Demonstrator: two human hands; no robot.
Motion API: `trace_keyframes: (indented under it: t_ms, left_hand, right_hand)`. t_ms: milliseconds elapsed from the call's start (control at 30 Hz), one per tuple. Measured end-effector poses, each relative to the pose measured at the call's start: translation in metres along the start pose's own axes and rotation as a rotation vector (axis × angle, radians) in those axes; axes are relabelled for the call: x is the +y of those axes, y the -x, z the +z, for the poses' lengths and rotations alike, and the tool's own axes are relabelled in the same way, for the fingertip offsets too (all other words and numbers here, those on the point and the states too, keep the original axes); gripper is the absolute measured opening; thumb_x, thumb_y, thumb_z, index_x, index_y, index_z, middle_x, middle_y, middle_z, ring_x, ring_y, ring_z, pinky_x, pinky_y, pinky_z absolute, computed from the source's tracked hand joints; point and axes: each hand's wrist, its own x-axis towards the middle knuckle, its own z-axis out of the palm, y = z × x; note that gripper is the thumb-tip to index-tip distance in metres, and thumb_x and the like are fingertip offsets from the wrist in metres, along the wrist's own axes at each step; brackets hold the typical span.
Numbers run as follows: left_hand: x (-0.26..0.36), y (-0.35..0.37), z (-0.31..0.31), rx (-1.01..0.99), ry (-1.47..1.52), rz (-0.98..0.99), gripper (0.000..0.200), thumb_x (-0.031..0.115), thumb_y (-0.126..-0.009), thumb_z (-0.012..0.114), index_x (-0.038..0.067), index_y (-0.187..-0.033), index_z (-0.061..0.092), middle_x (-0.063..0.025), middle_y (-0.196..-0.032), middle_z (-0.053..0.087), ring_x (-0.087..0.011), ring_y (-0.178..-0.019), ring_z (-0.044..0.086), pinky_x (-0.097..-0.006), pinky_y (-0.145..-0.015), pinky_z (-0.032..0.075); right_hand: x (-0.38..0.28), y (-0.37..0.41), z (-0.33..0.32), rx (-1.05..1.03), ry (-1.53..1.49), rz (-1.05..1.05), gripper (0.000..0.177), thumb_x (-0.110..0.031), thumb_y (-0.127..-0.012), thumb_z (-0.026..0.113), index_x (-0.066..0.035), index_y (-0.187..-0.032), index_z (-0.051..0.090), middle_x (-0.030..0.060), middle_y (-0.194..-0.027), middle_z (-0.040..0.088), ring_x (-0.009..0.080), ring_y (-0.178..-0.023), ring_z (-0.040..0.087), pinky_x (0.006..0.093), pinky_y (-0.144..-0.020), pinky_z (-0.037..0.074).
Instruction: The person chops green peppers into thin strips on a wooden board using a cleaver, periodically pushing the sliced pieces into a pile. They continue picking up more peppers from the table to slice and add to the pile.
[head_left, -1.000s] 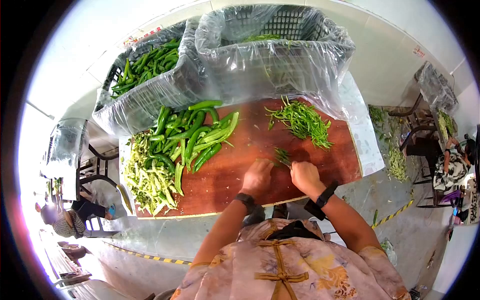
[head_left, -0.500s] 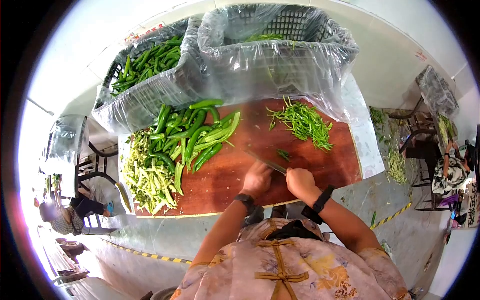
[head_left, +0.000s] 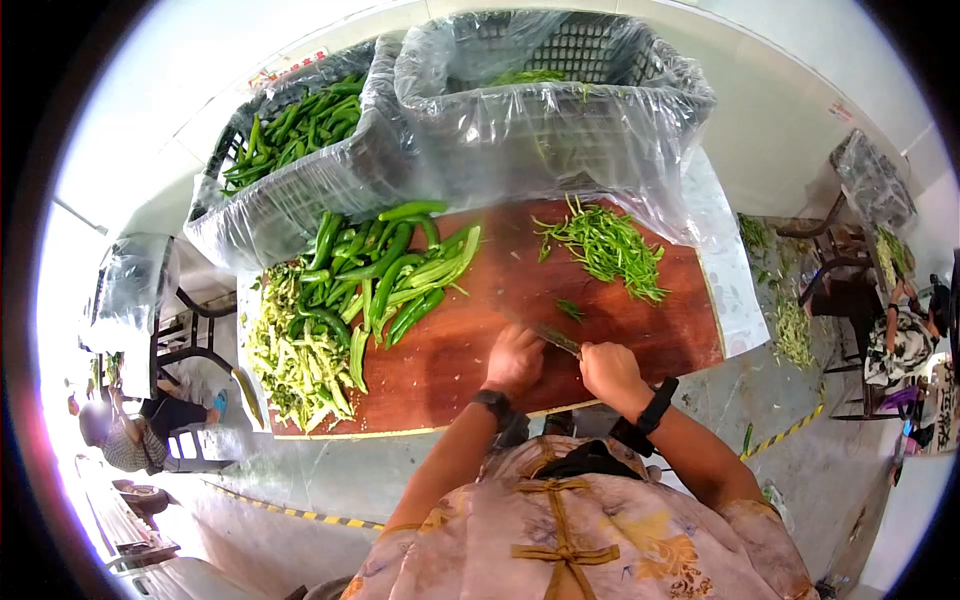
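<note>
My right hand is closed around the handle of a knife, whose blade points left toward my other hand. My left hand rests on the brown board with its fingers curled down; whatever they hold is hidden. A few green shreds lie just beyond the blade. Farther back on the right sits a pile of sliced green pepper strips. On the left are whole and split green peppers, beside a heap of pale pepper cores and seeds.
Two plastic-lined crates stand behind the board: the left crate holds green peppers, the right crate some green strips. A person sits at the far left, another person at the far right. Scraps litter the floor.
My right hand has moved slightly right and down, drawing the knife with it. Less of the blade shows beyond my left hand, which has hardly moved.
</note>
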Motion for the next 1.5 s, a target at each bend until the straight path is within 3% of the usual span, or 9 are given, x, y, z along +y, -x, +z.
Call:
trace_keyframes:
  t_ms: [467,533,667,733,867,1067,1333,1433,1500]
  left_hand:
    - [-0.005,0.004,0.006,-0.036,0.075,-0.016,0.026,0.004,-0.065,0.057,0.007,-0.09,0.063,-0.0074,-0.097,0.058,-0.0277,-0.091,0.054,-0.0379,-0.08,0.047]
    - [-0.004,0.005,0.008,0.038,0.076,-0.019,0.027,0.004,-0.066,0.057,0.006,-0.092,0.062,-0.0076,-0.097,0.057,-0.0282,-0.09,0.054,-0.0374,-0.079,0.047]
    - [0.001,0.003,0.001,0.002,0.07,-0.047,0.027,0.003,-0.066,0.056,0.006,-0.092,0.063,-0.008,-0.098,0.058,-0.0287,-0.092,0.054,-0.0373,-0.079,0.048]
    - [0.001,0.004,0.0,-0.021,0.059,-0.06,0.027,0.003,-0.067,0.056,0.006,-0.092,0.063,-0.0083,-0.097,0.058,-0.0289,-0.092,0.054,-0.0375,-0.079,0.048]
    - [-0.002,0.005,0.006,0.029,0.076,-0.036,0.027,0.003,-0.066,0.057,0.006,-0.092,0.063,-0.0083,-0.097,0.058,-0.0291,-0.093,0.054,-0.0374,-0.08,0.048]
    - [-0.004,0.007,0.006,-0.014,0.091,-0.048,0.027,0.001,-0.065,0.056,0.006,-0.091,0.063,-0.009,-0.098,0.059,-0.0296,-0.095,0.054,-0.037,-0.082,0.048]
    - [-0.003,0.006,0.003,-0.007,0.119,-0.056,0.028,0.001,-0.064,0.054,0.004,-0.091,0.062,-0.0108,-0.098,0.058,-0.0307,-0.095,0.054,-0.038,-0.084,0.047]
    - [-0.008,0.01,0.003,0.015,0.148,-0.013,0.023,0.005,-0.071,0.056,0.005,-0.092,0.062,-0.01,-0.096,0.06,-0.0308,-0.096,0.054,-0.0405,-0.083,0.047]
    - [-0.003,0.009,-0.004,-0.009,0.097,-0.013,0.024,0.004,-0.068,0.056,0.004,-0.091,0.062,-0.01,-0.097,0.059,-0.0305,-0.096,0.054,-0.0406,-0.085,0.045]
  right_hand:
    - [-0.008,-0.035,0.022,-0.005,-0.013,0.058,0.017,-0.015,-0.081,0.053,-0.001,-0.072,0.059,0.0196,-0.064,0.06,0.0359,-0.061,0.061,0.0453,-0.055,0.05]
    - [-0.003,-0.044,0.024,0.016,-0.012,0.085,0.019,-0.017,-0.081,0.053,-0.002,-0.072,0.06,0.0195,-0.065,0.061,0.0366,-0.062,0.061,0.0459,-0.057,0.05]
    - [0.001,-0.022,0.01,0.092,0.023,0.042,0.019,-0.017,-0.082,0.054,-0.002,-0.072,0.059,0.0178,-0.061,0.06,0.0353,-0.058,0.061,0.0436,-0.053,0.05]
    - [-0.004,-0.008,0.003,-0.036,0.034,0.051,0.019,-0.017,-0.082,0.054,-0.002,-0.071,0.059,0.0176,-0.058,0.059,0.0344,-0.055,0.06,0.0424,-0.051,0.05]
    - [-0.006,0.006,-0.002,-0.008,0.009,0.02,0.018,-0.016,-0.082,0.054,-0.002,-0.071,0.058,0.0178,-0.058,0.058,0.0339,-0.054,0.06,0.0421,-0.051,0.05]
    - [-0.01,0.0,0.0,-0.07,-0.033,0.046,0.015,-0.012,-0.08,0.052,-0.002,-0.071,0.057,0.0188,-0.061,0.059,0.0356,-0.057,0.061,0.0441,-0.051,0.05]
    - [-0.003,-0.047,0.022,0.019,-0.011,0.072,0.017,-0.014,-0.082,0.051,-0.002,-0.072,0.057,0.0198,-0.062,0.059,0.0373,-0.06,0.061,0.0451,-0.055,0.05]
    - [0.003,-0.034,0.01,0.044,-0.027,0.101,0.018,-0.016,-0.081,0.054,-0.002,-0.071,0.058,0.0197,-0.061,0.059,0.0377,-0.059,0.06,0.0464,-0.054,0.049]
    - [-0.001,-0.016,0.002,0.015,0.003,0.044,0.017,-0.017,-0.081,0.054,-0.002,-0.072,0.058,0.0199,-0.061,0.059,0.0373,-0.059,0.06,0.0465,-0.054,0.049]
